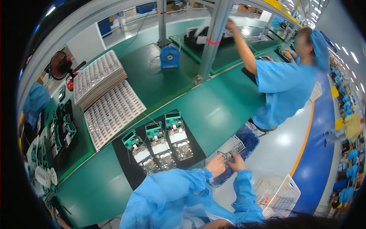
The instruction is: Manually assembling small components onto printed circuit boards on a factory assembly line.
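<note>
My left hand (216, 165) and my right hand (236, 162) are close together past the right edge of the bench, above a blue-lined bin (249, 139). Fingers of both are closed in a pinch around a small grey, mottled piece (227, 156); its kind is too small to make out. Left of my hands, a black mat (198, 155) lies on the green bench. On it rest three circuit board assemblies, the left one (141, 153), the middle one (161, 147) and the right one (178, 137), each with a green frame at its far end.
Stacked white trays (100, 78) of small parts stand at the back left, with another tray (114, 112) beside them. A blue reel-shaped device (170, 57) sits beyond. A metal post (213, 42) rises from the bench. White baskets (284, 194) and a co-worker (284, 76) are to the right.
</note>
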`<state>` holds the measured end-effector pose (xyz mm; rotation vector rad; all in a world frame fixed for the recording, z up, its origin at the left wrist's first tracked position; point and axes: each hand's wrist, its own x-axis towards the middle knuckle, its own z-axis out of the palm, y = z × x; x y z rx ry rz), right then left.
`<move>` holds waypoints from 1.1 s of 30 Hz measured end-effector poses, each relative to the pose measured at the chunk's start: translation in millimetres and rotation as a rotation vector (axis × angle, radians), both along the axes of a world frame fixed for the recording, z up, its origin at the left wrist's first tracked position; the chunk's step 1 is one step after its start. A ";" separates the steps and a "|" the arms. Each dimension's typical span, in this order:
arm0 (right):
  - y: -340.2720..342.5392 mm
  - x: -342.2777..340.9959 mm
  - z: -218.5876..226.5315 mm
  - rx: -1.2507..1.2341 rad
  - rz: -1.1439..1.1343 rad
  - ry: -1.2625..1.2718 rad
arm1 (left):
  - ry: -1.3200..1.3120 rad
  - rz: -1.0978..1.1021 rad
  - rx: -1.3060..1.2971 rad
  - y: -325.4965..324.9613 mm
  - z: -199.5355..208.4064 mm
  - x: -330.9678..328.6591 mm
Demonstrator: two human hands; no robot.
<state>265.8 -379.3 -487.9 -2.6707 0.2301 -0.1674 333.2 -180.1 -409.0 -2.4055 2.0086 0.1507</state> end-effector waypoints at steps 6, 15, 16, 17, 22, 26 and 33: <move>37.6 19.1 41.8 -0.758 -0.146 -0.056 | 0.313 0.197 -0.663 73.5 77.4 -15.9; 108.6 72.3 126.9 0.433 -0.104 -0.411 | 0.031 1.378 -0.887 330.9 80.8 -45.0; 116.8 75.8 128.5 0.520 -0.077 -0.338 | 0.015 1.378 -0.892 352.3 65.2 -51.8; 120.4 80.4 121.4 0.442 -0.052 -0.334 | 0.229 1.446 -0.883 367.7 51.4 -55.8; 138.3 97.3 126.6 0.277 0.083 -0.221 | 0.675 1.472 -0.894 360.7 35.4 -31.4; 107.9 106.2 121.8 -0.016 0.037 -0.352 | 0.976 1.289 -0.988 317.2 17.7 3.1; 42.7 124.3 110.9 -0.102 -0.001 -0.589 | 1.310 0.857 -0.967 190.1 -28.2 99.0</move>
